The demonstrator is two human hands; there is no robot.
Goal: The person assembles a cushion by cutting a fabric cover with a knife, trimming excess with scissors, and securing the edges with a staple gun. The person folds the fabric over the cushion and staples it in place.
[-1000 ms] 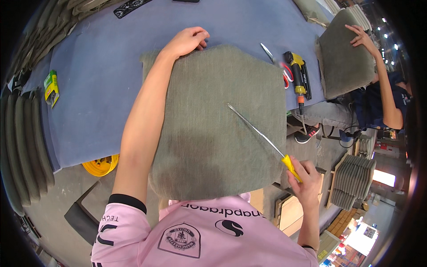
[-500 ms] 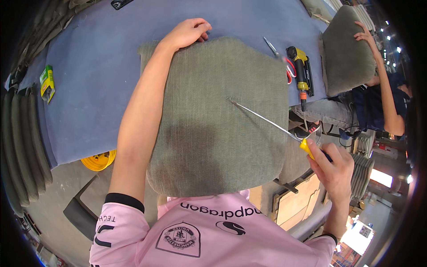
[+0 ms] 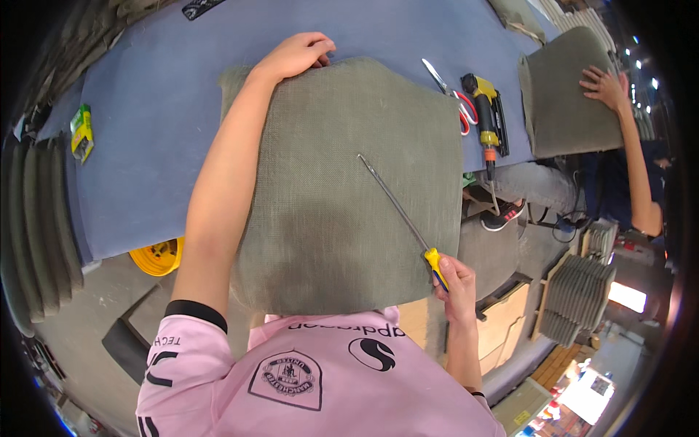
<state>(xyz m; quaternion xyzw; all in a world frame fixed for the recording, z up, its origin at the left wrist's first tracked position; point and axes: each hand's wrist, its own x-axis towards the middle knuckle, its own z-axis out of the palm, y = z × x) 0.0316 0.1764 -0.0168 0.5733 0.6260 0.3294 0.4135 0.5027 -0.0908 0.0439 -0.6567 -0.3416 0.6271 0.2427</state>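
A grey-green fabric seat cushion (image 3: 342,116) lies in front of me, reaching from the table to my chest, with a darker patch on its near left part. My left hand (image 3: 297,55) rests at its far left edge, fingers bent over that edge and their tips partly hidden. My right hand (image 3: 457,288) is closed round the yellow and blue handle of a long, thin screwdriver (image 3: 395,202) at the cushion's near right side. The metal shaft slants up and left over the fabric, its tip near the middle. Whether the tip touches the cloth is unclear.
Red-handled scissors (image 3: 457,100) and a yellow and black air stapler (image 3: 486,116) lie on the blue table (image 3: 145,160), right of the cushion. A co-worker's hand (image 3: 606,89) is on another cushion (image 3: 568,95). Stacked cushions (image 3: 44,218) stand at left; a green-yellow packet (image 3: 82,132) lies nearby.
My right hand has moved left and nearer to me, bringing the screwdriver to a steeper slant. Its tip has left the small pucker in the fabric. My left hand has stayed at the edge.
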